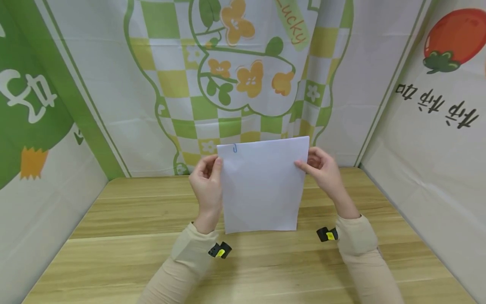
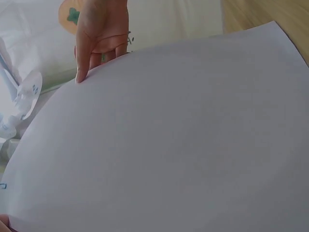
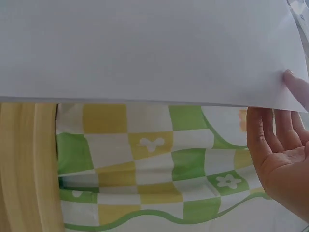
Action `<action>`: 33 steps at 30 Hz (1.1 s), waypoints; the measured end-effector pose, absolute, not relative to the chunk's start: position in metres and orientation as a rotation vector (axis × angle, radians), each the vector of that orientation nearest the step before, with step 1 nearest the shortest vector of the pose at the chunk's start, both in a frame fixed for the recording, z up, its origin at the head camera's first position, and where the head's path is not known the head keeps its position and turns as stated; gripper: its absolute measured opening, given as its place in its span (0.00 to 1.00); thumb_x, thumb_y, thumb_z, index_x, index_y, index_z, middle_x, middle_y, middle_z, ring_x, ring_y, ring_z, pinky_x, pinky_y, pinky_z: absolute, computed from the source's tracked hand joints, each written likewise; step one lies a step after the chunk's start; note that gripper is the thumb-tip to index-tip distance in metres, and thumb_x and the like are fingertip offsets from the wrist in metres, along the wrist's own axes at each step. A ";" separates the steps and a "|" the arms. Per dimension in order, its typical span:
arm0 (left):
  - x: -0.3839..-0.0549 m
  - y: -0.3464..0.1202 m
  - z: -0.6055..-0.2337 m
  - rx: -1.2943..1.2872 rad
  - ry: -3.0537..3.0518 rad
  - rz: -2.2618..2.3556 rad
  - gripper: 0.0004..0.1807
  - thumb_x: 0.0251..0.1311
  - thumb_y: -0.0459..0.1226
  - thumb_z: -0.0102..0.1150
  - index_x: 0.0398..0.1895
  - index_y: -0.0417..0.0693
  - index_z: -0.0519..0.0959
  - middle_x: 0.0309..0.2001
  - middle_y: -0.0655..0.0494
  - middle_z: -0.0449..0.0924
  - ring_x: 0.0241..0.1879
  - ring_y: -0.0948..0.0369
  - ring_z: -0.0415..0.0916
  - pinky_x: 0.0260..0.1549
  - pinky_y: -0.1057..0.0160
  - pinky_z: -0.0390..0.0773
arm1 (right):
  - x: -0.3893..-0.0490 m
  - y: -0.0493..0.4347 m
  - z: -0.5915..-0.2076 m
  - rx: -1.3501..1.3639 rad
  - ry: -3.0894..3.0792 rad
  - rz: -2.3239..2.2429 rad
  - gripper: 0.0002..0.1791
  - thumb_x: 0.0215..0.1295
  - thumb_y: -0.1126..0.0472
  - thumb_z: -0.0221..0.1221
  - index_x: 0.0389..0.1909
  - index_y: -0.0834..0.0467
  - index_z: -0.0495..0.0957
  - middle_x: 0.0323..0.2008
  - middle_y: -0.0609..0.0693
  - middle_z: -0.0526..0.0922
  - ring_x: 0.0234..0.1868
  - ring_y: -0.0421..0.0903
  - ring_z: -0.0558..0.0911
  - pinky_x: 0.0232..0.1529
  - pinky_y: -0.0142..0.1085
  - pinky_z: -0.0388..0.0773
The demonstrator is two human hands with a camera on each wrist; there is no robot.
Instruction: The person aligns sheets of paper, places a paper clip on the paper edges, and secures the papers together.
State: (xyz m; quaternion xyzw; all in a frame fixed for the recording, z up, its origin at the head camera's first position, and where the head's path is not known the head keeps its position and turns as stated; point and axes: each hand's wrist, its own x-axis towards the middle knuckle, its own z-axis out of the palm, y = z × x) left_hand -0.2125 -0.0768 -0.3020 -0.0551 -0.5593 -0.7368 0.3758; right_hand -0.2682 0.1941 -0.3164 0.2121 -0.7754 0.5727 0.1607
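White paper stands nearly upright above the wooden table, held by both hands. A blue paper clip sits on its top edge, near the left corner. My left hand pinches the upper left edge, thumb in front. At the upper right edge my right hand pinches the paper, thumb in front and fingers behind. In the left wrist view the paper fills most of the picture, and the clip shows only at the left border. The right wrist view has the right hand at the paper's edge.
The wooden table spreads under the hands. A curtain with green and yellow checks hangs behind it. Printed cloth walls rise on the left and right. A small black device sits at each wrist.
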 end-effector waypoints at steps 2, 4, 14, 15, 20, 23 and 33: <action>-0.212 -0.077 -0.302 -0.141 -1.429 -1.887 0.07 0.57 0.23 0.57 0.35 0.21 0.76 0.26 0.59 0.75 0.27 0.68 0.69 0.27 0.75 0.69 | -0.267 0.196 -0.320 0.618 -2.240 1.634 0.17 0.59 0.63 0.64 0.46 0.67 0.73 0.34 0.37 0.84 0.33 0.37 0.82 0.34 0.31 0.80; -0.212 -0.078 -0.301 -0.144 -1.430 -1.887 0.08 0.57 0.23 0.57 0.36 0.20 0.76 0.27 0.59 0.75 0.27 0.68 0.69 0.28 0.75 0.69 | -0.267 0.198 -0.324 0.637 -2.264 1.637 0.18 0.58 0.64 0.64 0.46 0.68 0.73 0.34 0.37 0.84 0.34 0.37 0.83 0.35 0.32 0.81; -0.217 -0.080 -0.307 -0.145 -1.427 -1.907 0.09 0.58 0.24 0.57 0.37 0.20 0.75 0.27 0.60 0.75 0.28 0.68 0.69 0.27 0.75 0.69 | -0.266 0.203 -0.342 0.718 -2.400 1.634 0.20 0.55 0.64 0.67 0.48 0.66 0.74 0.40 0.60 0.83 0.36 0.41 0.84 0.38 0.33 0.82; -0.219 -0.081 -0.309 -0.145 -1.421 -1.909 0.09 0.58 0.24 0.57 0.37 0.20 0.75 0.27 0.61 0.75 0.28 0.68 0.69 0.27 0.75 0.69 | -0.266 0.203 -0.343 0.721 -2.406 1.630 0.20 0.55 0.64 0.67 0.48 0.66 0.75 0.40 0.62 0.83 0.37 0.41 0.84 0.38 0.34 0.82; -0.231 -0.084 -0.321 -0.155 -1.420 -1.900 0.10 0.59 0.28 0.59 0.38 0.24 0.77 0.28 0.61 0.75 0.29 0.67 0.70 0.28 0.74 0.69 | -0.266 0.203 -0.349 0.693 -2.460 1.596 0.23 0.56 0.61 0.67 0.51 0.65 0.75 0.42 0.64 0.83 0.38 0.40 0.84 0.39 0.33 0.82; -0.232 -0.085 -0.324 -0.173 -1.420 -1.901 0.11 0.59 0.30 0.61 0.38 0.26 0.77 0.29 0.60 0.76 0.30 0.66 0.71 0.30 0.74 0.70 | -0.264 0.203 -0.351 0.682 -2.504 1.557 0.23 0.56 0.59 0.67 0.52 0.63 0.75 0.42 0.62 0.84 0.39 0.42 0.84 0.39 0.34 0.81; -0.234 -0.087 -0.326 -0.219 -1.426 -1.933 0.12 0.58 0.29 0.61 0.39 0.25 0.76 0.30 0.61 0.77 0.31 0.66 0.72 0.31 0.73 0.72 | -0.261 0.203 -0.361 0.719 -2.530 1.549 0.23 0.58 0.62 0.65 0.55 0.63 0.75 0.44 0.62 0.83 0.39 0.40 0.84 0.38 0.33 0.81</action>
